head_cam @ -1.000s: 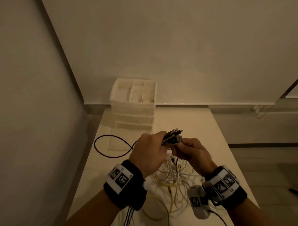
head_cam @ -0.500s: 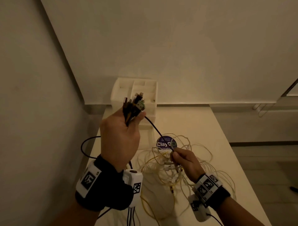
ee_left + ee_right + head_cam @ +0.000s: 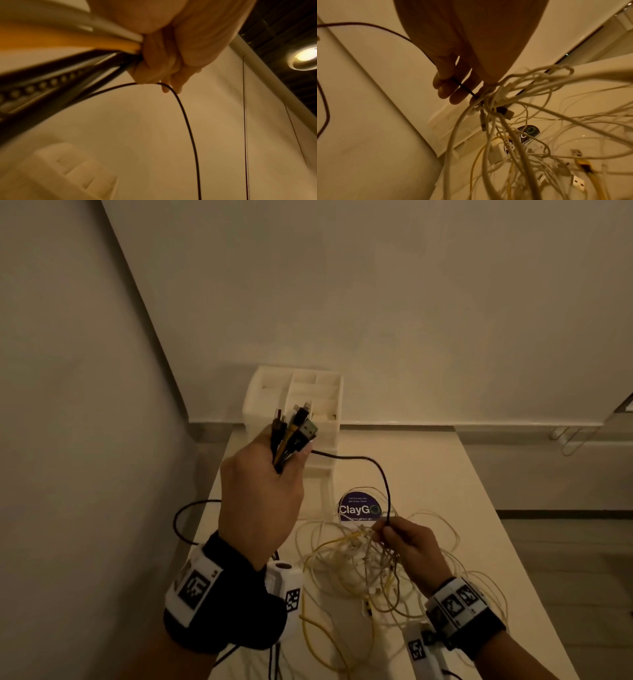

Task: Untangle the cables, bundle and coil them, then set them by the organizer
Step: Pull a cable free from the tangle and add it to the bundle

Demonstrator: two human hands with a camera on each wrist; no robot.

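My left hand [image 3: 263,474] is raised in front of the white organizer [image 3: 294,402] and grips a bunch of cable plug ends [image 3: 293,431], black, yellow and white, pointing up. From that bunch a black cable [image 3: 385,474] arcs right and down to my right hand [image 3: 404,537], which pinches it just above the table. Under and around the right hand lies a tangle of white and yellow cables [image 3: 363,570]. In the left wrist view the fingers [image 3: 159,65] curl round the cable bunch [image 3: 68,56]. The right wrist view has the black cable [image 3: 462,86] crossing the fingers [image 3: 447,86] by the tangle [image 3: 505,121].
The organizer stands at the back left of the pale table [image 3: 445,474], against the wall. A round purple ClayGo sticker [image 3: 356,508] lies on the table behind the tangle. A loop of black cable [image 3: 181,518] hangs past the table's left edge. Floor lies to the right.
My hands, together over the tangle a second ago, have parted: the left rose toward the organizer with the plug ends, the right dropped to the tangle, and the black cable between them has gone slack.
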